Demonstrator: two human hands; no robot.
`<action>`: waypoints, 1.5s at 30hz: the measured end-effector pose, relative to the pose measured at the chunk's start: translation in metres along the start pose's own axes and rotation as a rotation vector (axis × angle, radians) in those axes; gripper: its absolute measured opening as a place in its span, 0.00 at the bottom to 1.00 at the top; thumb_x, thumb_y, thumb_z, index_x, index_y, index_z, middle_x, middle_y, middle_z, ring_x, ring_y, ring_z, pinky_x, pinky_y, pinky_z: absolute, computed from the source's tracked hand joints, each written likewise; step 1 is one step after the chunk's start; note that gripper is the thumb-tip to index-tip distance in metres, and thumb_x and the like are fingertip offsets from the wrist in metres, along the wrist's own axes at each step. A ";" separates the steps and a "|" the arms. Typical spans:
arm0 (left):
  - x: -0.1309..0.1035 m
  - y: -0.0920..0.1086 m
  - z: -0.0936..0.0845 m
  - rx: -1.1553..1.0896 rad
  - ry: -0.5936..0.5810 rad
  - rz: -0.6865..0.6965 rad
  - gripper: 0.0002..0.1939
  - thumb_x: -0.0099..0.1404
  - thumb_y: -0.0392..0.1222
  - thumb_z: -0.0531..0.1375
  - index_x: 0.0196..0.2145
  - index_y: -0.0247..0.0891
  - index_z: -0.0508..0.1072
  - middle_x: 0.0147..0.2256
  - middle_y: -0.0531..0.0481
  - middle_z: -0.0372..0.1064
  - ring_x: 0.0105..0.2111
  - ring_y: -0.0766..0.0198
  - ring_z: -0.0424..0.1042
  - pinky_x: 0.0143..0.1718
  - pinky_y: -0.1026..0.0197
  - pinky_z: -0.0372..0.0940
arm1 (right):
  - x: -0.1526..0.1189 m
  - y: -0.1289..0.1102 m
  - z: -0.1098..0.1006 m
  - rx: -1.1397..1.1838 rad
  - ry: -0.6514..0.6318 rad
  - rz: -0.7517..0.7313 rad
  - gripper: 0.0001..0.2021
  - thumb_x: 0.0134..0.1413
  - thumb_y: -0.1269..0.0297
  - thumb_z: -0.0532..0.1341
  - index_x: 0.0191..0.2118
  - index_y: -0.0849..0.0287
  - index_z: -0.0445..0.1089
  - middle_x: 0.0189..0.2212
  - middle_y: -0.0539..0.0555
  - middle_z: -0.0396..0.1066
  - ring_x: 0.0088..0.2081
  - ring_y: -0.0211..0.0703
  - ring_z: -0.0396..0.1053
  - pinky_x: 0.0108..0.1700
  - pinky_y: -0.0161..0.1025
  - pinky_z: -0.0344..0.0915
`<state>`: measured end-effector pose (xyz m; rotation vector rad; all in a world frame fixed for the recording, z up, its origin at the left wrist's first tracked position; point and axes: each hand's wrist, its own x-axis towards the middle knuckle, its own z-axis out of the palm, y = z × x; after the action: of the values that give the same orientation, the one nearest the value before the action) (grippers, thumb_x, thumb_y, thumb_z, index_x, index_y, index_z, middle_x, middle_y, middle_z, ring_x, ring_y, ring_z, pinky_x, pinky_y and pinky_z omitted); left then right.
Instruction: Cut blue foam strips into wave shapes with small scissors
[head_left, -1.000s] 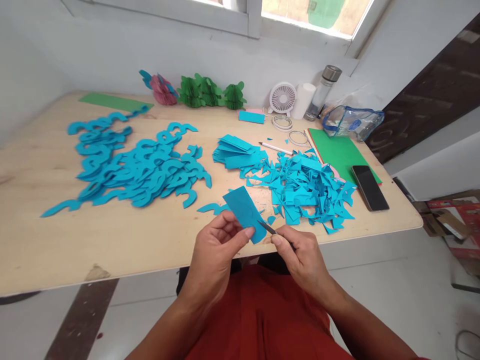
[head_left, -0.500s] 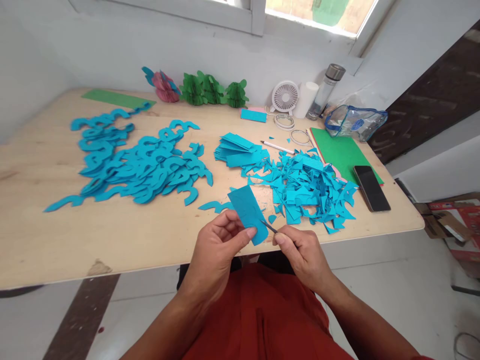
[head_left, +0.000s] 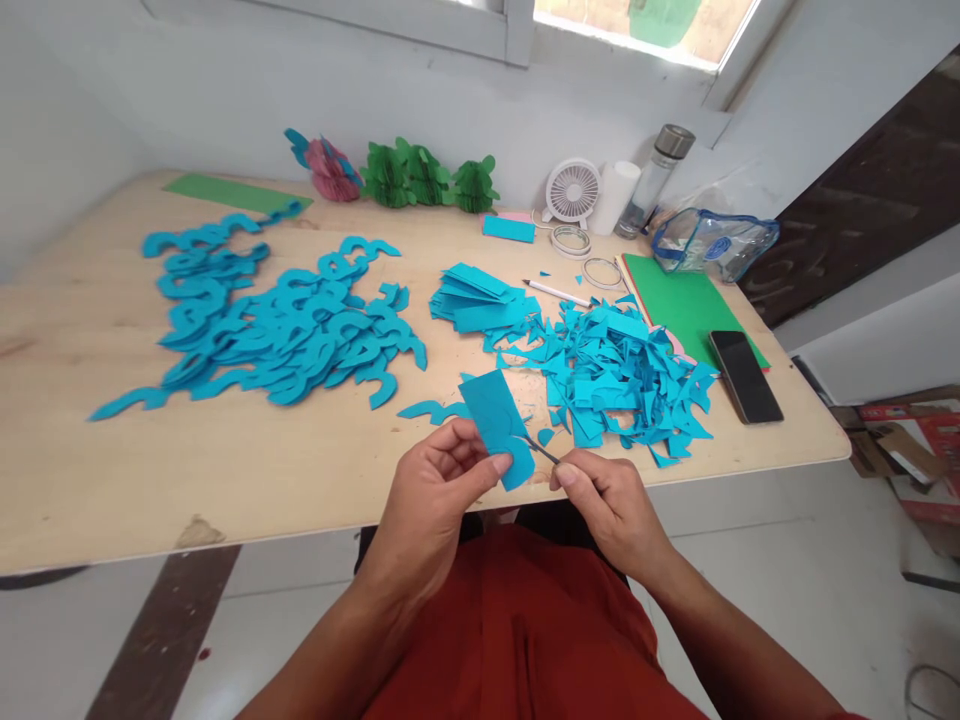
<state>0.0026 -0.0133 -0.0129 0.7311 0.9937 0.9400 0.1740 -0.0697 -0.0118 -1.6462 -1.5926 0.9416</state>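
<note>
Blue strip (head_left: 491, 405), only partly cut, was near frame centre. Grip of left hand (head_left: 431, 490) pinched it; grip of right hand (head_left: 619, 510) closed round scissors (head_left: 543, 451). Finished-looking wavy cutouts (head_left: 300, 335) lay centre left; seemingly uncut stack (head_left: 484, 306) remained.

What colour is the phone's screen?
Black; the phone shows best in the head view.

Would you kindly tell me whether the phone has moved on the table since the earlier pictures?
No, the phone has not moved: it lies at the same corner of the green sheet; only the view shifted slightly.
</note>
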 end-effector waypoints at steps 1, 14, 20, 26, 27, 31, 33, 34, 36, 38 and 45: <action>0.000 0.000 0.000 0.002 0.002 -0.001 0.12 0.48 0.36 0.71 0.29 0.37 0.72 0.26 0.55 0.71 0.27 0.68 0.67 0.30 0.67 0.63 | 0.000 0.000 0.000 0.001 -0.003 0.003 0.20 0.65 0.54 0.50 0.27 0.59 0.67 0.20 0.48 0.60 0.24 0.38 0.58 0.26 0.34 0.54; -0.001 0.002 0.001 -0.024 -0.010 0.001 0.12 0.47 0.37 0.72 0.29 0.37 0.76 0.27 0.53 0.73 0.28 0.66 0.68 0.32 0.66 0.64 | -0.001 -0.005 0.002 -0.070 0.039 -0.065 0.19 0.64 0.58 0.51 0.23 0.58 0.64 0.18 0.46 0.58 0.22 0.36 0.56 0.25 0.34 0.52; -0.001 0.003 0.004 -0.028 -0.016 0.007 0.11 0.46 0.36 0.72 0.29 0.37 0.76 0.27 0.52 0.74 0.28 0.66 0.69 0.32 0.66 0.64 | -0.001 -0.004 0.001 -0.051 0.033 -0.058 0.18 0.65 0.58 0.51 0.23 0.57 0.61 0.18 0.46 0.57 0.22 0.36 0.55 0.26 0.34 0.51; -0.002 0.002 0.002 -0.030 -0.023 0.009 0.11 0.48 0.35 0.71 0.31 0.37 0.77 0.29 0.52 0.75 0.29 0.67 0.69 0.33 0.67 0.64 | -0.001 -0.005 0.001 -0.061 0.036 -0.054 0.19 0.65 0.57 0.52 0.23 0.58 0.62 0.18 0.46 0.57 0.22 0.36 0.55 0.26 0.34 0.52; -0.002 0.002 0.003 -0.033 -0.023 0.008 0.11 0.48 0.35 0.71 0.31 0.38 0.77 0.29 0.52 0.75 0.29 0.67 0.69 0.33 0.67 0.64 | -0.001 -0.005 0.001 -0.063 0.040 -0.053 0.19 0.64 0.57 0.52 0.23 0.58 0.62 0.19 0.46 0.57 0.22 0.36 0.56 0.26 0.34 0.52; -0.003 0.001 0.004 -0.036 -0.034 0.002 0.11 0.47 0.35 0.72 0.30 0.38 0.77 0.28 0.52 0.74 0.30 0.65 0.70 0.33 0.66 0.65 | -0.001 -0.004 0.001 -0.062 0.048 -0.043 0.19 0.64 0.56 0.51 0.24 0.58 0.66 0.19 0.47 0.59 0.23 0.37 0.57 0.25 0.34 0.53; -0.002 0.001 0.005 -0.038 -0.029 -0.001 0.11 0.47 0.35 0.72 0.30 0.37 0.77 0.28 0.52 0.74 0.30 0.65 0.71 0.33 0.65 0.65 | -0.002 -0.003 0.000 -0.055 0.046 -0.039 0.20 0.64 0.56 0.51 0.24 0.58 0.66 0.19 0.47 0.58 0.23 0.37 0.56 0.25 0.34 0.52; -0.002 0.001 0.005 -0.042 -0.017 -0.003 0.12 0.47 0.35 0.72 0.30 0.37 0.76 0.28 0.52 0.74 0.29 0.65 0.70 0.33 0.65 0.65 | -0.002 -0.002 -0.001 -0.048 0.045 -0.036 0.20 0.64 0.56 0.51 0.23 0.58 0.66 0.19 0.47 0.58 0.23 0.37 0.56 0.25 0.34 0.53; -0.001 0.001 0.005 -0.059 0.022 -0.008 0.12 0.46 0.35 0.72 0.29 0.37 0.75 0.27 0.53 0.73 0.28 0.66 0.69 0.32 0.65 0.64 | -0.004 -0.001 -0.002 -0.012 0.051 -0.027 0.20 0.64 0.55 0.51 0.24 0.59 0.66 0.19 0.48 0.58 0.23 0.37 0.57 0.25 0.34 0.53; 0.000 0.001 0.005 -0.079 0.057 -0.020 0.13 0.46 0.35 0.72 0.29 0.37 0.74 0.25 0.54 0.72 0.26 0.68 0.67 0.31 0.66 0.63 | -0.005 0.000 -0.002 0.069 0.068 -0.008 0.20 0.64 0.54 0.51 0.27 0.59 0.68 0.19 0.48 0.59 0.23 0.37 0.57 0.26 0.34 0.54; 0.001 -0.001 0.008 -0.173 0.033 -0.034 0.10 0.48 0.34 0.71 0.30 0.36 0.75 0.25 0.55 0.71 0.24 0.70 0.66 0.30 0.66 0.63 | 0.000 -0.003 0.017 0.395 0.204 0.082 0.20 0.59 0.47 0.54 0.30 0.60 0.70 0.19 0.48 0.58 0.22 0.38 0.56 0.23 0.34 0.54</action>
<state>0.0107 -0.0131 -0.0109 0.5536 0.9383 0.9973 0.1577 -0.0698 -0.0180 -1.4820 -1.1264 1.0186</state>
